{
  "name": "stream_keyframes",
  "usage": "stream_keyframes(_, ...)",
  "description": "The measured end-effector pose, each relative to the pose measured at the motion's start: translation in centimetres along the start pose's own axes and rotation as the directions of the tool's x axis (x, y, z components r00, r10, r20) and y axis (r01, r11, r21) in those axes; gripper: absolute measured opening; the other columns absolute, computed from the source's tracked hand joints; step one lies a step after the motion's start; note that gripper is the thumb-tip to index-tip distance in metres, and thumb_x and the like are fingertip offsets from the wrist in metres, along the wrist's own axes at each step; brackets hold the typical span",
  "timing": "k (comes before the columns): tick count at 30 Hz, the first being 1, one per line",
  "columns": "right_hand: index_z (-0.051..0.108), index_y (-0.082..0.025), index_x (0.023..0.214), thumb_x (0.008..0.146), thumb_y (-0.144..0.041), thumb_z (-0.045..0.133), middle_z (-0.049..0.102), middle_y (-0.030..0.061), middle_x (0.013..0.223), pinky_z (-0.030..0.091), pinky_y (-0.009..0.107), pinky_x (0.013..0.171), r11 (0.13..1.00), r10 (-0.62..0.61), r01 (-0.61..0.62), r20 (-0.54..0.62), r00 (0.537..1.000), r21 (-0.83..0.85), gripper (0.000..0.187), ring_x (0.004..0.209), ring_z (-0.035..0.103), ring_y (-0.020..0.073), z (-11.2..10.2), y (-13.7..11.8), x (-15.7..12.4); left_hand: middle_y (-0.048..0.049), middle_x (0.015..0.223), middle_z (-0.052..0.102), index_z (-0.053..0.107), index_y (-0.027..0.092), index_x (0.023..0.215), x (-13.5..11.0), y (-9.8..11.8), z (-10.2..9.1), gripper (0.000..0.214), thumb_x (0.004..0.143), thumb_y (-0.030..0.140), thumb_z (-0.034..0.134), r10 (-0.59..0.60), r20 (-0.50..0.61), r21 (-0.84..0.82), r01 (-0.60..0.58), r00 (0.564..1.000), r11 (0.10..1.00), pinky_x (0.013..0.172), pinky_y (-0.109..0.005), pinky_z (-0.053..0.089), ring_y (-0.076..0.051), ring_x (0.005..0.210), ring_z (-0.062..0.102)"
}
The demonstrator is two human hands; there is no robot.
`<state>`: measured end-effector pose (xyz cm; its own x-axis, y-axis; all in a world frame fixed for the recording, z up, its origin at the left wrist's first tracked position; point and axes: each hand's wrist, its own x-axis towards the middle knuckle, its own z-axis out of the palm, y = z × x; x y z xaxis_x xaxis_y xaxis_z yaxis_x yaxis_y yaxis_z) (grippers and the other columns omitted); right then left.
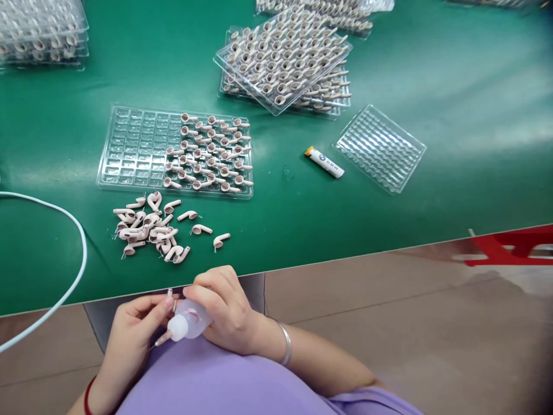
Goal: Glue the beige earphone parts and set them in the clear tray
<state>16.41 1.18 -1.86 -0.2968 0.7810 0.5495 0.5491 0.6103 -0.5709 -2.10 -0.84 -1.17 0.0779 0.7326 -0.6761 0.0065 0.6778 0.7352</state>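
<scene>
My right hand (227, 311) is wrapped round a small clear squeeze bottle (189, 323) with a white nozzle, held below the table edge over my lap. My left hand (136, 325) pinches a small pale earbud-shaped part (170, 295) beside the bottle's tip. A loose heap of the same beige parts (151, 227) lies on the green table near its front edge. Just behind the heap sits a clear plastic tray (129, 147), its right half filled with rows of parts.
Stacked full trays (283, 57) stand at the back centre, more trays (41, 29) at the far left. An empty clear tray (380, 148) and a white lighter (325, 162) lie to the right. A white cable (71, 219) curves at the left. A red stool (510, 246) stands at the right.
</scene>
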Motion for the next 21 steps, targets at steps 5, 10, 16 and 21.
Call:
stream_keyframes(5, 0.053, -0.019, 0.101, 0.086, -0.013, 0.052, 0.062, 0.0042, 0.080, 0.039, 0.033, 0.064, 1.000, 0.000, 0.000, -0.022, 1.000, -0.009, 0.016, 0.069, 0.054, 0.0166, 0.5, 0.0, -0.2, -0.0058, 0.067, 0.072, 0.078, 0.017, 0.077, 0.1, 0.5, 0.0, 0.025, 0.074, 0.042, 0.075, -0.008, 0.016, -0.046, 0.009, 1.000, 0.999, 0.049, -0.024, 0.047, -0.015, 0.058, 0.059)
stream_keyframes(10, 0.053, -0.019, 0.100, 0.085, -0.013, 0.051, 0.062, 0.0038, 0.080, 0.038, 0.033, 0.065, 1.000, 0.003, -0.003, -0.028, 1.000, -0.014, 0.016, 0.069, 0.054, 0.0162, 0.6, 0.0, -0.1, -0.0028, 0.061, 0.068, 0.079, 0.019, 0.076, 0.2, 0.4, 0.0, 0.021, 0.074, 0.040, 0.075, -0.024, 0.036, -0.104, 0.028, 0.999, 0.994, 0.046, -0.023, 0.044, -0.013, 0.052, 0.055)
stream_keyframes(16, 0.054, -0.018, 0.098, 0.088, -0.013, 0.051, 0.062, 0.0034, 0.078, 0.038, 0.032, 0.065, 0.999, -0.009, 0.008, -0.031, 0.999, -0.043, 0.012, 0.068, 0.053, 0.0156, 0.5, -0.1, 0.1, -0.0030, 0.059, 0.066, 0.079, 0.017, 0.073, 0.2, 0.6, 0.8, 0.024, 0.063, 0.038, 0.083, -0.020, -0.095, -0.135, 0.007, 0.995, 0.991, 0.045, -0.021, 0.044, -0.012, 0.050, 0.052)
stream_keyframes(21, 0.054, -0.018, 0.099, 0.090, -0.016, 0.051, 0.063, 0.0037, 0.080, 0.039, 0.033, 0.066, 0.999, -0.002, 0.001, -0.032, 0.999, -0.033, 0.010, 0.069, 0.053, 0.0156, 0.6, -0.1, -0.1, -0.0036, 0.057, 0.066, 0.079, 0.017, 0.073, 0.1, 0.6, 1.2, 0.027, 0.057, 0.038, 0.085, -0.042, -0.129, -0.191, 0.017, 0.991, 0.981, 0.038, -0.019, 0.036, -0.011, 0.047, 0.050)
